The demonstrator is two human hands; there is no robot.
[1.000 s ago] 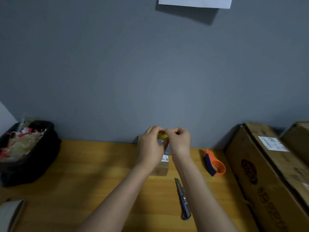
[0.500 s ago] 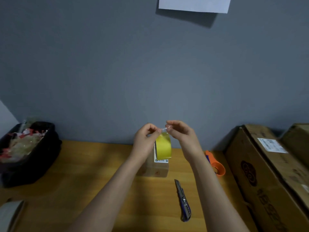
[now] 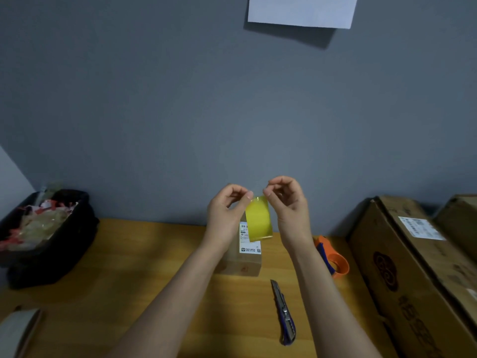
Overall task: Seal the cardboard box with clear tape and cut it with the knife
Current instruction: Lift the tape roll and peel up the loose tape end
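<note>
A yellowish roll of clear tape hangs in the air above the small cardboard box, which stands on the wooden table and bears a white label. My left hand and my right hand both pinch the pulled-out end of the tape at its top, one on each side, with the roll dangling below the fingertips. The utility knife with a blue handle lies on the table near me, right of the box, untouched.
An orange tape dispenser lies right of the box. Large cardboard cartons fill the right side. A black bin of scraps sits at the left. Another tape roll is at the bottom left. A paper sheet hangs on the grey wall.
My hands have risen from the box and moved slightly apart. The tape roll, first hidden between my fingers, now hangs free below them.
</note>
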